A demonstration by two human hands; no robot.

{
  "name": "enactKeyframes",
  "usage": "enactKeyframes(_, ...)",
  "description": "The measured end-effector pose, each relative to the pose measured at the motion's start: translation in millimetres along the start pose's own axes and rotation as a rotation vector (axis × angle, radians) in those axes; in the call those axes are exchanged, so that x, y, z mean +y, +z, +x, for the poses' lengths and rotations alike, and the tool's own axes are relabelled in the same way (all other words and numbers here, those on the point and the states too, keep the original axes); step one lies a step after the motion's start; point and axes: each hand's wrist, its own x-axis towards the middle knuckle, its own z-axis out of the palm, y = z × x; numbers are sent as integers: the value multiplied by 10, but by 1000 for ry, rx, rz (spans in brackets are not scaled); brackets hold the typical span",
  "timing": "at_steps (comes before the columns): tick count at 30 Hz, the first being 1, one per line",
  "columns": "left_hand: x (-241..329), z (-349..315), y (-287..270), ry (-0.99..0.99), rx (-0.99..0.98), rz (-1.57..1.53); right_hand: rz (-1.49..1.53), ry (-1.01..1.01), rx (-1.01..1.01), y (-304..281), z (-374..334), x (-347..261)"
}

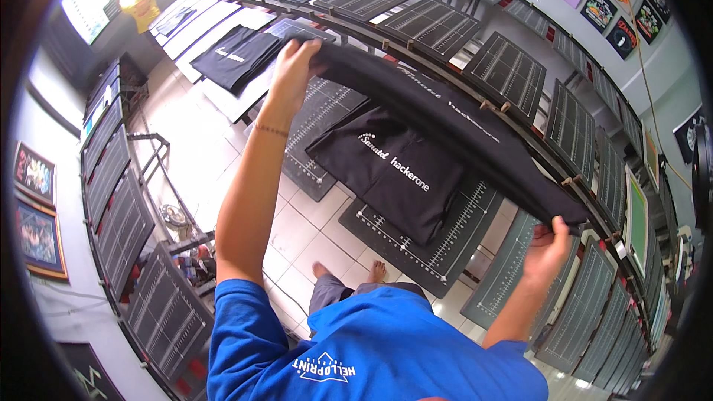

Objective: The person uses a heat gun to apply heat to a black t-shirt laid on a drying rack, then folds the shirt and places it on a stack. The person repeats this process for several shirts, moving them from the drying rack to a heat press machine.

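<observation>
A black printed garment (pixel 453 122), with white lettering across it, is stretched in the air between my two hands. My left hand (pixel 298 59) pinches its upper left corner, and my right hand (pixel 548 249) grips the lower right end. Below the raised cloth lies a second black garment (pixel 401 178) with white print, spread over a dark board (pixel 464 234) marked with a white grid. The raised cloth covers part of the far side of that board.
More grid-marked boards (pixel 509 74) line the metal rail (pixel 416 56) beyond. Another black garment (pixel 236 58) lies on a board at the far left. A person in yellow (pixel 142 9) stands near the window. A left-hand rack (pixel 122 230) also carries boards. White floor tiles (pixel 297 230) show between.
</observation>
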Motion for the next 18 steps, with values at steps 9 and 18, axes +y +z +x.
enactKeyframes(9,-2826,58,-2443,-475,153,666,-292,574,278,-424,-938,2899)
enactKeyframes(18,-2643,-15,-1983,-688,11,697,-640,705,428,-397,-1121,2905)
